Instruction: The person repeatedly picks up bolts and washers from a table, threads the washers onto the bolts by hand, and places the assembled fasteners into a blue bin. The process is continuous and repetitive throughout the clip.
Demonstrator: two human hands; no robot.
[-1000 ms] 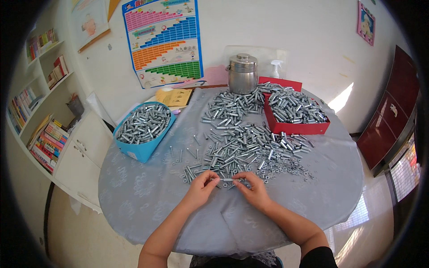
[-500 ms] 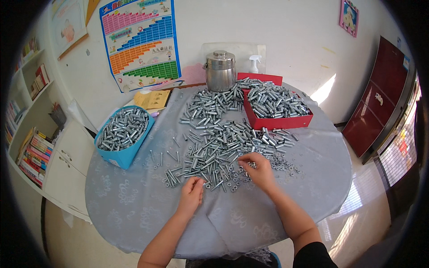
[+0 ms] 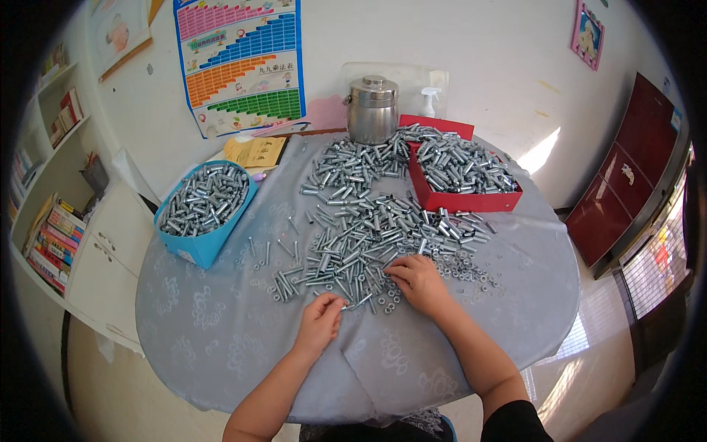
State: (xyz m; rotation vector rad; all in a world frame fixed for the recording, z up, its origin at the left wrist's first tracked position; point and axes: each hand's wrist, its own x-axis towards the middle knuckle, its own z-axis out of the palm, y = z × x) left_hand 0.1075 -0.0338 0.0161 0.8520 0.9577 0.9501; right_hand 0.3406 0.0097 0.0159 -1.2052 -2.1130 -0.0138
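Forearms angle in from the lower edge over a gray table point(image 3: 515, 317). The left hand point(image 3: 318, 324) curls, fingertips drawn together, at the near edge of heaped bolts point(image 3: 353, 250); the right hand point(image 3: 423, 286) bends inward, fingertips at the same heap. Whether either grasps a bolt cannot be told. Around the heap stand a blue bin point(image 3: 210, 249), red box point(image 3: 475, 202) and steel pot point(image 3: 373, 114), a poster point(image 3: 247, 66) behind.

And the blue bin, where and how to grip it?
Probably under the rim of the blue bin, at opposite long sides, coming from outside: metal parts fill it almost to the rim, leaving little inside wall to grasp. Its right outer wall shows; the left is hidden.
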